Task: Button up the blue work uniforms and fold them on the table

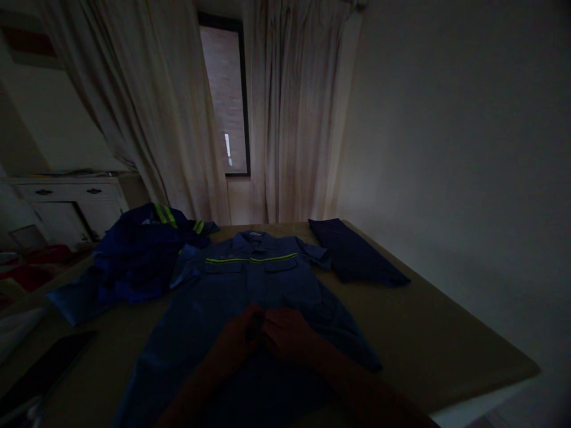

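Observation:
A blue short-sleeved work shirt (pixel 225 294) lies face up on the table, collar towards the far side. A thin yellow-green stripe runs across its chest above two flap pockets. Over the middle of its front, my left hand (pixel 236 339) and my right hand (pixel 288 334) meet with fingers bent and closed at the front edge. Both seem to pinch the shirt's cloth there. The light is dim, so the exact spot between the fingertips is hard to make out.
A heap of blue workwear (pixel 134 255) with yellow-green bands lies at the left. Folded dark blue cloth (pixel 357 252) lies at the far right of the table (pixel 437 333). A dark flat object (pixel 49 365) rests near the left front. Curtains, a wall and a white cabinet (pixel 66 193) stand beyond.

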The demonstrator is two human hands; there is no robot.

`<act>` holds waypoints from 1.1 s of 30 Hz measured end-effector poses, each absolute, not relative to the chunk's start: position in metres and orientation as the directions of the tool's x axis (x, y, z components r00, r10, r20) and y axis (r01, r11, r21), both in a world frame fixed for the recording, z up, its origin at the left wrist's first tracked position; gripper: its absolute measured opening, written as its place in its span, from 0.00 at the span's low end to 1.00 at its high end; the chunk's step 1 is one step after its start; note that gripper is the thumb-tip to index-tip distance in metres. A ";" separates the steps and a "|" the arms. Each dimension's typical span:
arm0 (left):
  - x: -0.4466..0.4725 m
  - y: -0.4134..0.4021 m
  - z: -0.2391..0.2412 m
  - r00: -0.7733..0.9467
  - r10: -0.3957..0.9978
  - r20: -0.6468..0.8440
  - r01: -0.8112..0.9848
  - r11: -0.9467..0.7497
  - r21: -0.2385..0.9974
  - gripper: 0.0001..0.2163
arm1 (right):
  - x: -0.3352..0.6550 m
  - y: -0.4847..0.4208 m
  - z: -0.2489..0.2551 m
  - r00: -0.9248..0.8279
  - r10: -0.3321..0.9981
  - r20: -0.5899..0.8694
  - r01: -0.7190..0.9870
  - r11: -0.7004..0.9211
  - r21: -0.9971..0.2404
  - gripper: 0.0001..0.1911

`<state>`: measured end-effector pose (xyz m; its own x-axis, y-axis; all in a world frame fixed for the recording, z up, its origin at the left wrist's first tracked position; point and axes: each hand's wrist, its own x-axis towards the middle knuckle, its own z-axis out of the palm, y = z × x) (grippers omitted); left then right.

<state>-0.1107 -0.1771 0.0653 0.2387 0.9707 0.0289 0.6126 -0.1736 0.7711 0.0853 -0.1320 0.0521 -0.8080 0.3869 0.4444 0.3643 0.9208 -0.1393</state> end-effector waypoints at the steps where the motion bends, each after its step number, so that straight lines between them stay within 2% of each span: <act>1: -0.111 -0.177 0.065 0.249 0.968 0.038 0.614 -0.188 0.766 0.16 | 0.085 -0.132 0.053 -0.808 0.404 0.429 0.376 0.914 -0.153 0.05; 3: -0.111 -0.176 0.064 0.266 0.962 0.062 0.622 -0.221 0.752 0.14 | 0.087 -0.131 0.057 -0.796 0.458 0.396 0.398 0.889 -0.227 0.05; 6: -0.114 -0.174 0.060 0.264 0.961 0.078 0.667 -0.240 0.705 0.14 | 0.089 -0.127 0.061 -0.781 0.519 0.347 0.368 0.832 -0.416 0.05; 12: -0.116 -0.172 0.053 0.261 0.961 0.088 0.686 -0.249 0.684 0.27 | 0.089 -0.117 0.057 -0.729 0.626 0.277 0.270 0.635 -0.724 0.02; 16: -0.114 -0.174 0.059 0.245 0.966 0.082 0.675 -0.230 0.701 0.25 | 0.088 -0.112 0.050 -0.685 0.697 0.214 0.210 0.470 -0.857 0.03; 20: -0.111 -0.175 0.066 0.204 0.975 0.091 0.621 -0.201 0.758 0.23 | 0.088 -0.110 0.051 -0.643 0.736 0.212 0.184 0.417 -0.890 0.03; 25: -0.110 -0.176 0.066 0.151 0.977 0.152 0.581 -0.212 0.786 0.18 | 0.089 -0.112 0.058 -0.591 0.759 0.273 0.174 0.451 -0.875 0.07; 33: -0.106 -0.180 0.067 0.112 0.974 0.195 0.599 -0.223 0.769 0.16 | 0.093 -0.114 0.059 -0.623 0.678 0.390 0.130 0.581 -0.804 0.08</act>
